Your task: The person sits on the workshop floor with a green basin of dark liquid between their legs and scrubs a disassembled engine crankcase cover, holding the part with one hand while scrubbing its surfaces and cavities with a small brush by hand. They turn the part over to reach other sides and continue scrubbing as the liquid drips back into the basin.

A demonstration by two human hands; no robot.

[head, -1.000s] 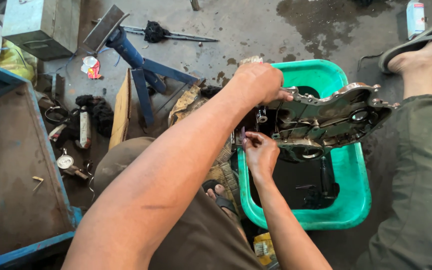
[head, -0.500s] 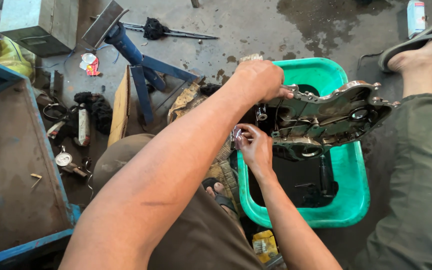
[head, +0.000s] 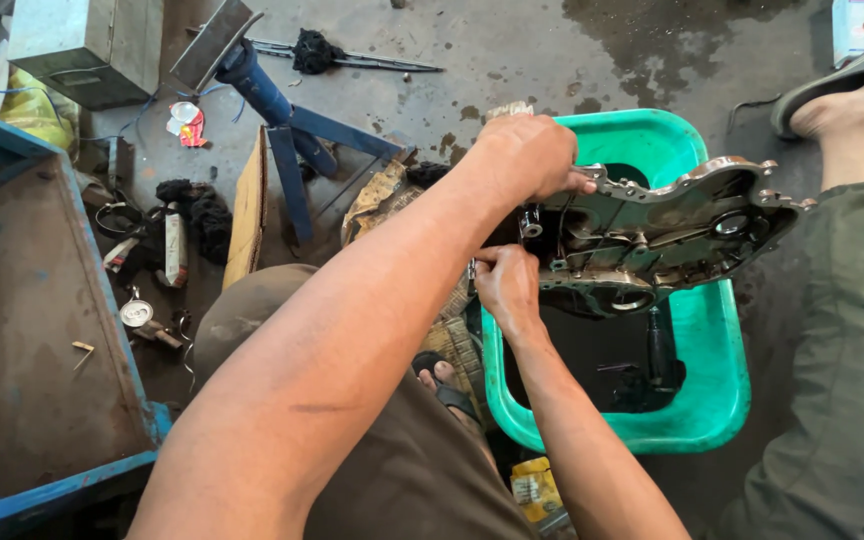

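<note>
Both forearms are bare, with no sleeves, watch or gloves showing. The left hand [head: 527,155] and right hand [head: 507,285] carry no rings. Brown trousers [head: 402,470] cover the legs, and a dark strapped sandal [head: 449,390] is worn on one foot, toes uncovered

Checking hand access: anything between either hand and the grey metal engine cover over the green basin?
Nothing visible. The left hand grips the upper left edge of the grey metal engine cover; the right hand touches its lower left edge. The cover sits over the green plastic basin.
</note>
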